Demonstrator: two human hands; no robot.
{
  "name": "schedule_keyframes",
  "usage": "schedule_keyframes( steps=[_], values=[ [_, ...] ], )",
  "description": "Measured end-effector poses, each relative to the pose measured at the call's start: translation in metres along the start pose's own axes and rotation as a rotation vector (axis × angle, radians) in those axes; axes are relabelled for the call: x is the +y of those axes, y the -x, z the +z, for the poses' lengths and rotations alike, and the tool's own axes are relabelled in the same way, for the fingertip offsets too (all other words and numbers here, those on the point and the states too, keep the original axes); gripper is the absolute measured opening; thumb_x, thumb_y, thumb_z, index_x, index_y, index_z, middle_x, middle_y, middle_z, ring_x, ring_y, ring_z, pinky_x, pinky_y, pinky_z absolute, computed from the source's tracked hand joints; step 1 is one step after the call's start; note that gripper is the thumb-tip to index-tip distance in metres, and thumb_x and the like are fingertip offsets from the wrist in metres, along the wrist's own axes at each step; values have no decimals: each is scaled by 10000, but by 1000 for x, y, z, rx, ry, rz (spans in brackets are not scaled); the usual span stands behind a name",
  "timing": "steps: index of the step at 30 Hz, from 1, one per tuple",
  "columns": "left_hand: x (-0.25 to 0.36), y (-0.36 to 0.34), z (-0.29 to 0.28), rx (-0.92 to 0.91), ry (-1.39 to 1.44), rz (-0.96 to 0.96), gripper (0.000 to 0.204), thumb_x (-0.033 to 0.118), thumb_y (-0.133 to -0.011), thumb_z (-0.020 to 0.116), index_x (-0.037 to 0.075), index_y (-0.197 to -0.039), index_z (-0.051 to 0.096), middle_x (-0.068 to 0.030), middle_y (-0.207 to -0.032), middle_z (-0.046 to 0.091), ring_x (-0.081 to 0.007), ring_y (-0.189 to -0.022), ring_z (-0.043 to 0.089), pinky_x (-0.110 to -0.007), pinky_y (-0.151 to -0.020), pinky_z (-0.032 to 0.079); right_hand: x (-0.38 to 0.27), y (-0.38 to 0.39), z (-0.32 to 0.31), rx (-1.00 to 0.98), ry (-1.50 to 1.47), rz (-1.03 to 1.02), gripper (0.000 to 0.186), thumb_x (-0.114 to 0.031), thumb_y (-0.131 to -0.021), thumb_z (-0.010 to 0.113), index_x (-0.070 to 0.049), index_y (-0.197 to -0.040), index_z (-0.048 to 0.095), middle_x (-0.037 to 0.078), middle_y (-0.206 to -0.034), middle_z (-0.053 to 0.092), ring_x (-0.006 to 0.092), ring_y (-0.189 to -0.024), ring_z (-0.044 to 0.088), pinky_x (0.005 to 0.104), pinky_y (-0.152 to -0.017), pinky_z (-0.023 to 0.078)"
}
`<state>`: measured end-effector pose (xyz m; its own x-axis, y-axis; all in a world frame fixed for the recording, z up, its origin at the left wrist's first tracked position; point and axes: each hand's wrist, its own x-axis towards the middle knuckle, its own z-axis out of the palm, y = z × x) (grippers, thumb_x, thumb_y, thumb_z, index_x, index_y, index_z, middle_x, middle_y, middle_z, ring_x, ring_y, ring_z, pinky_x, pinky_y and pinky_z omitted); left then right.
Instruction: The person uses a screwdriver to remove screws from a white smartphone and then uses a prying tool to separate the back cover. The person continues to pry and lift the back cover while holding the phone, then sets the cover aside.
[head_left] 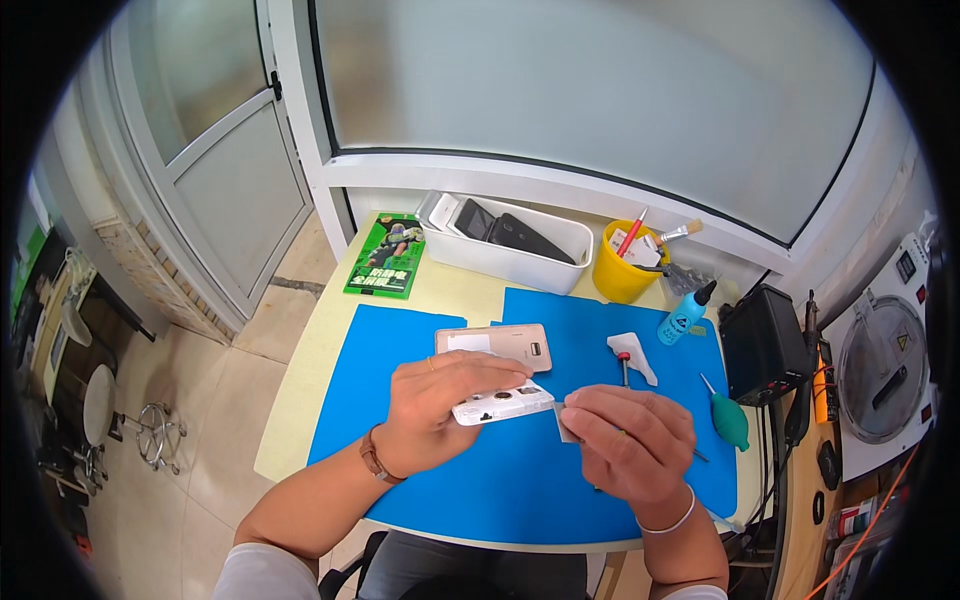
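Observation:
My left hand (445, 400) is wrapped round a white phone body (505, 402), held tilted above the blue mat (460, 490). Between the thumb and fingers of my right hand (635, 440) is a thin, flat grey blade (564, 424). Its edge meets the right end of the phone body, or lies very close to it. Behind my left hand a rose-gold phone back cover (515, 346) rests on the mat. A red-capped screwdriver (624, 366) lies beside a crumpled white tissue (637, 355), beyond my right hand.
At the back stand a white bin (510, 254) of phones and a yellow cup (624, 262) with brush and pen. A green packet (386, 254) lies far left. Rightward are a blue bottle (686, 316), a green air blower (730, 420) and a black box (765, 345).

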<state>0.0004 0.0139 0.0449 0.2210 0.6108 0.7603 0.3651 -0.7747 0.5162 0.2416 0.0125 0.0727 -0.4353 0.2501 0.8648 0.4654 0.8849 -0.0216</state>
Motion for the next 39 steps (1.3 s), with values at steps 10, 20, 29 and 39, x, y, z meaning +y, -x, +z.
schedule_keyframes(
  steps=[10, 20, 29, 39],
  values=[
    [-1, 1, 0, -21, -12, 19, 320, -13, -818, 843, 111, -1107, 786, -109, -1128, 828, -251, -1041, 808, -353, -909, 629, 1, -4, 1, 25, -33, 18, 226, -208, -869, 897, -158, -1068, 802, 25, -1007, 813, 169, -883, 802, 240, -684, 623],
    [-1, 2, 0, -36, 4, 25, 322, -31, -811, 831, 104, -1101, 788, -114, -1138, 826, -251, -1044, 809, -366, -916, 629, 4, -6, 0, 7, -80, 9, 200, -183, -857, 892, -146, -1030, 799, 32, -970, 805, 166, -838, 792, 242, -662, 610],
    [-2, 1, 0, -50, -9, 9, 295, -25, -824, 826, 92, -1093, 793, -124, -1116, 828, -255, -1037, 812, -363, -912, 629, 6, -8, 0, 8, -148, 24, 182, -133, -841, 895, -113, -997, 803, 56, -940, 805, 187, -829, 793, 249, -667, 615],
    [-4, 2, 2, -65, 38, 14, 296, -23, -836, 825, 95, -1105, 789, -125, -1127, 827, -259, -1041, 812, -351, -881, 644, 7, -7, 3, 10, -227, 90, 134, -67, -862, 856, -114, -964, 782, 59, -925, 801, 189, -806, 782, 257, -647, 606]
  ],
)
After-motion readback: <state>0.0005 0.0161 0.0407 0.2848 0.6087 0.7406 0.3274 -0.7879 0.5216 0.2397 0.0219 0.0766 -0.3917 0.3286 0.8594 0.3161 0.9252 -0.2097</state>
